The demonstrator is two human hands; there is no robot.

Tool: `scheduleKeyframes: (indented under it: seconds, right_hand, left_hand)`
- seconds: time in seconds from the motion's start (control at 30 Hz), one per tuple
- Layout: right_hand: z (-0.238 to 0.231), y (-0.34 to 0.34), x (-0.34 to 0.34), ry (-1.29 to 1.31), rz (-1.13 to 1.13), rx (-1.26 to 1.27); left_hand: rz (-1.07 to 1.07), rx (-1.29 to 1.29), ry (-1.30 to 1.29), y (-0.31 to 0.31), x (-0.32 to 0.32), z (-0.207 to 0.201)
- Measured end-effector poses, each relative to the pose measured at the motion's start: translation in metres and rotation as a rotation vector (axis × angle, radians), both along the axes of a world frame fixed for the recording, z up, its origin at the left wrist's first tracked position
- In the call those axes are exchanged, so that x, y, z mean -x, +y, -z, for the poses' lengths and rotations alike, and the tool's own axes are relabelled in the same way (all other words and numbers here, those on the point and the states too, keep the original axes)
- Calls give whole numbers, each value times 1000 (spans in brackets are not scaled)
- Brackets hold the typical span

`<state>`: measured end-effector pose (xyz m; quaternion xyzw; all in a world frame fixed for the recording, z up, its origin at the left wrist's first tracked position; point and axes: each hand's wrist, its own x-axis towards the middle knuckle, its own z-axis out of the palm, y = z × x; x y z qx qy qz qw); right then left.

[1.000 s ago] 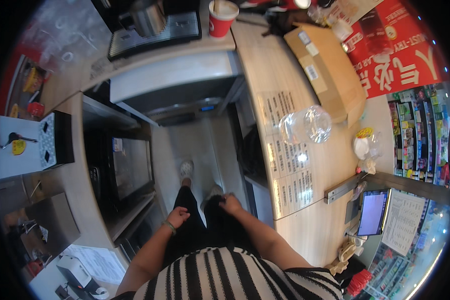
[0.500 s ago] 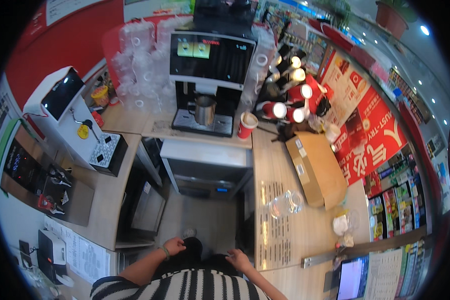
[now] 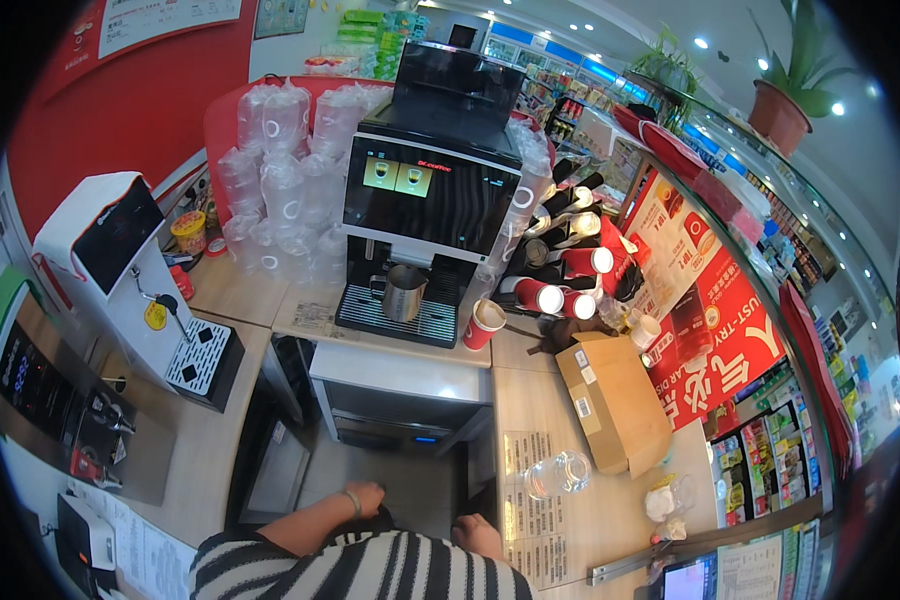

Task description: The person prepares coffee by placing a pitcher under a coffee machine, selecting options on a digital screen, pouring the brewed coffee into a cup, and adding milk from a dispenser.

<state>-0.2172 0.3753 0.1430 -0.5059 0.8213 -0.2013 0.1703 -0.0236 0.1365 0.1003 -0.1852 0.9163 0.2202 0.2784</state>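
- A striped top in black and white covers the torso, the bands running crosswise and curving with the lens.
- The sleeves are short; both forearms are bare.
- The left hand has a thin band at the wrist.
- The right hand shows nothing worn.

We see both hands low against the body: our left hand and our right hand hang over the bare strip of floor between the counters. Ahead, that gap ends at the grey steel cabinet under the black coffee machine. On the right, the wooden counter carries a clear plastic dome lid and a brown cardboard box; bare wood lies between them and the counter's near edge. A red paper cup stands beside the machine's drip tray.
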Motion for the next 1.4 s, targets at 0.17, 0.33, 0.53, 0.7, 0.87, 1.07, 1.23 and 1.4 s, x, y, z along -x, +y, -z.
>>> scheduleKeyframes:
  seconds: [0.17,0.33,0.53,0.7,0.87,1.07,1.23,1.4]
  right_hand:
    - [-13,-38,19,127,50,-1]
    - [-15,-74,24,155,74,9]
    - [-10,-117,27,199,26,-50]
    - [1,-133,33,223,37,-110]
    - [-6,-132,33,200,144,-124]
    - [-6,-124,31,180,165,-115]
    - [-14,-135,38,206,129,-152]
    - [-14,-137,44,211,162,-35]
  left_hand:
    - [-152,139,228,-63,13,-18]
    - [-359,102,495,-119,9,-32]
    - [-411,104,676,-167,6,-37]
    - [-430,42,674,-185,7,-37]
    - [-590,-65,820,-202,17,-49]
    - [-1010,-143,1322,-249,53,-67]
    - [-1078,-441,1479,-312,88,-84]
    - [-1050,-582,1429,-347,114,-102]
